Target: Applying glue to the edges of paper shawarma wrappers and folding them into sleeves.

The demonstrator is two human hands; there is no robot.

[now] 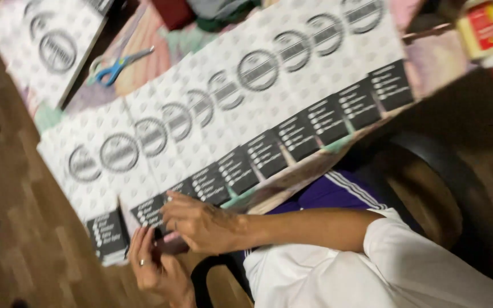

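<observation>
Many overlapped printed sheets [246, 108] cover the table [429, 63] mid-frame above wood floor [24, 217]; right hand [201, 225] pinches one sheet's edge, left hand [155, 268] loosely curled, empty

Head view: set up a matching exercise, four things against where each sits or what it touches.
Things:
1. scissors
2. jar
3. right hand
4. left hand

Places:
A. top right corner, red label, pale contents
B. lowest in the picture, a ring on one finger, under the other hand
C. upper left, blue handles, lying on pink cloth
D. fingertips on the black end of a printed sheet in the overlapping row

Pairs: 1-C, 2-A, 3-D, 4-B
</observation>
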